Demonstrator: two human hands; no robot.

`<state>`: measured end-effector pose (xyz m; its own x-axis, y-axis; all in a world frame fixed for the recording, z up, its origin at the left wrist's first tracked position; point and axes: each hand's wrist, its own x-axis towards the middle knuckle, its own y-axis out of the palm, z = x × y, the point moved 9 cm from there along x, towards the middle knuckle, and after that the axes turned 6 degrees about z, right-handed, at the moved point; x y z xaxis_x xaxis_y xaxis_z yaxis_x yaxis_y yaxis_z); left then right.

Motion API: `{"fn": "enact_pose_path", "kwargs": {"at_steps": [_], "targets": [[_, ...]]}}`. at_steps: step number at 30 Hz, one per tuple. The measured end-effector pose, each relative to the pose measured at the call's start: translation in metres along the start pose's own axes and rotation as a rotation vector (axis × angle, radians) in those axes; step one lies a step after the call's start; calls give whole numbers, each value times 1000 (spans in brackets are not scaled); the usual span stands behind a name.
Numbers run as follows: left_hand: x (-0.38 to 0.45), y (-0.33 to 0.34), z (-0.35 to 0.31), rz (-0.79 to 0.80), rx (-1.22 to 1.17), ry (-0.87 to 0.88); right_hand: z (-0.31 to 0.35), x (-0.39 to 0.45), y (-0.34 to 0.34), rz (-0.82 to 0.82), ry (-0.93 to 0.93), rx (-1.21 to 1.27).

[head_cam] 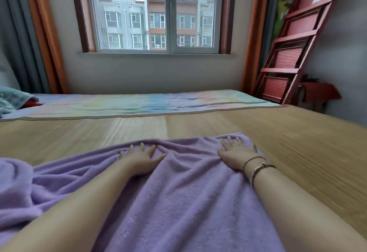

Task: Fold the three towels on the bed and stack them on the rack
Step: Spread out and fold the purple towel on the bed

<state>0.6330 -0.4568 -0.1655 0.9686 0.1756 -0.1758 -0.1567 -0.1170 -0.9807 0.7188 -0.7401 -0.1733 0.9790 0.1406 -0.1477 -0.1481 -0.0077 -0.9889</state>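
Two flat, open-fingered hands, left (139, 159) and right (236, 149), pressing fluffy lilac terry towel (178, 192) at its far edge; likely crooked fold from bunched wrinkles between.

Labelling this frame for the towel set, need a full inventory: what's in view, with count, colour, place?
soft lilac terry towel: 1, lilac, spread wrinkled on the near bed, bunched at left
woven straw bed mat: 1, tan, under the towel
pastel striped sheet: 1, multicolour, far side of bed
teal crumpled cloth: 1, teal, far left on bed
red slatted folding frame: 1, red, leaning at right wall
sliding glass window: 1, brown surround, centre wall
orange and grey curtains: 2 sides, flanking window
thin wrist bracelets: 2, metallic, right wrist
hands: left hand, right hand, both flat on towel
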Motion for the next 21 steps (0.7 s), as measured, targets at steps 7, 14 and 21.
{"fn": "enact_pose_path", "kwargs": {"at_steps": [7, 14, 21], "targets": [[-23, -12, 1, -92, -92, 64, 42, -63, -57, -387, -30, -283], [-205, -26, -20, -119, -260, 445, 112, -214, -48, -267, -341, 127], [-346, -5, 17, -90, -167, 568, 109, -385, -25, -83, -395, 340]]}}
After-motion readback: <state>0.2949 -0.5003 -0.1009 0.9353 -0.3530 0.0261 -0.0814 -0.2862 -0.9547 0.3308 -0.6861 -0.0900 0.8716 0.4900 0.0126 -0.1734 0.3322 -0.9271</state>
